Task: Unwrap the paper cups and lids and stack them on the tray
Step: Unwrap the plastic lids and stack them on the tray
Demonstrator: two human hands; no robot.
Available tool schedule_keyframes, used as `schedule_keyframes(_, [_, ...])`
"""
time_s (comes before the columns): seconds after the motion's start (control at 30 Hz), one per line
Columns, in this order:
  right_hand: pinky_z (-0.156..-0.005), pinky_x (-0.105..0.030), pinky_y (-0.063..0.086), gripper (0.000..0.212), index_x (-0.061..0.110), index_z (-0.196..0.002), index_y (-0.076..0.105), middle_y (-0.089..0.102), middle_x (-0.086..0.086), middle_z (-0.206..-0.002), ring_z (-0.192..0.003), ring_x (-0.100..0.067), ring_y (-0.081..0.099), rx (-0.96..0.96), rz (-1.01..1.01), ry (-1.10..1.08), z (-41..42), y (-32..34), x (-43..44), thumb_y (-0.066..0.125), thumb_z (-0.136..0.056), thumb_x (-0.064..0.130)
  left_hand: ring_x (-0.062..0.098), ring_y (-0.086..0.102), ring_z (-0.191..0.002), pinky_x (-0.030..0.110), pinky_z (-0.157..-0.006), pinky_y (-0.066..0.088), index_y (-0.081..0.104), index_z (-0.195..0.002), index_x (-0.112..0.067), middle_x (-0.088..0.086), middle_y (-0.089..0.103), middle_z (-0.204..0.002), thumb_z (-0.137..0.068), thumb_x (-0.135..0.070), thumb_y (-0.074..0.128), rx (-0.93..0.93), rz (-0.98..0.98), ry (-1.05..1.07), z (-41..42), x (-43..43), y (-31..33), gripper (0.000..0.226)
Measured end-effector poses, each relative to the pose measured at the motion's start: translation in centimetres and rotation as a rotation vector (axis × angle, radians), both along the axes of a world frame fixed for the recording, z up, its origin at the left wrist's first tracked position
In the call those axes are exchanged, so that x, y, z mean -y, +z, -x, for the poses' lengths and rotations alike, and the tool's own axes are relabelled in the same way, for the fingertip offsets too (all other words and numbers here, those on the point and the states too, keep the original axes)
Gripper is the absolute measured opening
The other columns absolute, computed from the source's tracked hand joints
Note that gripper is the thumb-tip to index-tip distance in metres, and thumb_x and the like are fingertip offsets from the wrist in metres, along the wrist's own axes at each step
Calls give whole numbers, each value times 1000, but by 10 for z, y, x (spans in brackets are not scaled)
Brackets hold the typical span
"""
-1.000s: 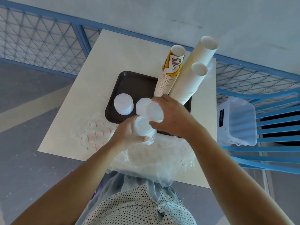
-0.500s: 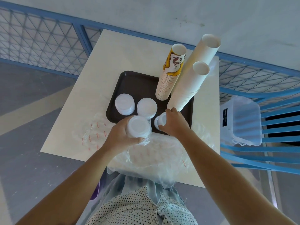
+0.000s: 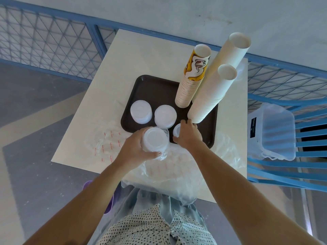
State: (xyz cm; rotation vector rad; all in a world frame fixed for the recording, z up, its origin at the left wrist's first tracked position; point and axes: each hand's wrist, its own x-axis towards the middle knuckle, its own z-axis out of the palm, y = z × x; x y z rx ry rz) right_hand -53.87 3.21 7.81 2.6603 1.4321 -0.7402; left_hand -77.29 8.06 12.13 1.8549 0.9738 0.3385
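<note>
Gripping a lid stack (image 3: 155,140) in crinkly plastic wrap (image 3: 163,155), the left hand (image 3: 137,151) hovers by the tray (image 3: 157,87) edge. Right hand (image 3: 190,136) just beside it cups smaller lids (image 3: 177,130) down on the tray, cup stacks (image 3: 210,96) right past its fingertips.

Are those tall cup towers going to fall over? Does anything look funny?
Yes. The two white cup stacks on the brown tray appear to tilt right, one resting against the other. They might topple if bumped. Crumpled plastic wrap hangs over the table's near edge.
</note>
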Motion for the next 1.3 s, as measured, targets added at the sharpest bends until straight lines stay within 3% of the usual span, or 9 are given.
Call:
schedule_keyframes(0.27, [-98, -46, 53, 91, 13, -151, 31, 42, -12, -144, -132, -38, 48, -42, 19, 16, -3, 20, 4, 81, -84, 48, 5, 57, -125, 29, -104, 50, 57, -138, -39, -21, 64, -132, -69, -38, 97, 8, 12, 12, -3, -2, 4, 80])
schedule_keyframes(0.33, [-97, -44, 52, 78, 9, -146, 37, 46, -14, -138, -126, -39, 53, -33, -12, 39, -2, 41, 9, 79, -88, 40, 4, 57, -124, 29, -103, 49, 56, -137, -40, -22, 63, -131, -68, -37, 97, 6, 19, 21, -3, -3, 4, 81])
schedule_keyframes(0.43, [-91, -44, 56, 42, 4, -128, 59, 57, -14, -121, -107, -34, 61, -41, -392, 52, 6, 75, 20, 71, -90, 18, 2, 57, -123, 25, -101, 49, 56, -137, -42, -23, 63, -129, -67, -38, 97, 12, 25, 30, -4, -4, 5, 82])
schedule_keyframes(0.53, [-86, -43, 57, 34, 6, -117, 67, 60, -10, -115, -102, -29, 59, -160, -712, 244, 25, 110, 23, 71, -85, 14, 0, 60, -119, 17, -95, 49, 58, -135, -41, -23, 66, -125, -68, -36, 98, 31, 30, 23, -7, -5, 8, 78])
schedule_keyframes(0.63, [-93, -38, 52, 45, 16, -130, 62, 51, -3, -131, -118, -25, 49, -221, -500, 476, 42, 133, 18, 71, -88, 31, -1, 63, -110, 10, -83, 47, 61, -129, -37, -21, 69, -116, -69, -34, 97, 30, 42, 16, -12, -6, 12, 70])
schedule_keyframes(0.73, [-99, -42, 53, 64, 23, -144, 49, 41, -2, -144, -127, -24, 42, -119, -305, 552, 45, 138, 12, 73, -89, 44, -1, 63, -109, 11, -83, 47, 59, -129, -35, -20, 68, -115, -69, -36, 96, 12, 39, 2, -17, -6, 16, 70])
schedule_keyframes(0.9, [-100, -46, 53, 71, 26, -145, 45, 35, -2, -140, -127, -26, 38, -138, -289, 513, 40, 137, 9, 78, -85, 45, -11, 60, -108, 9, -81, 47, 54, -128, -42, -24, 66, -112, -69, -37, 95, -4, 26, -12, -19, -7, 23, 72])
schedule_keyframes(1.07, [-106, -43, 47, 77, 34, -148, 40, 35, 1, -143, -131, -25, 36, -201, -240, 478, 34, 138, 8, 80, -83, 47, -7, 61, -109, 6, -78, 47, 53, -135, -39, -23, 65, -116, -70, -36, 96, 21, 55, -5, -16, -8, 25, 78])
schedule_keyframes(1.3, [-103, -43, 50, 81, 36, -149, 37, 45, 3, -141, -125, -21, 48, -204, -163, 523, 34, 142, 5, 81, -82, 50, 2, 62, -111, 5, -80, 47, 52, -134, -36, -20, 64, -118, -69, -34, 97, 31, 44, -14, -16, -5, 26, 78])
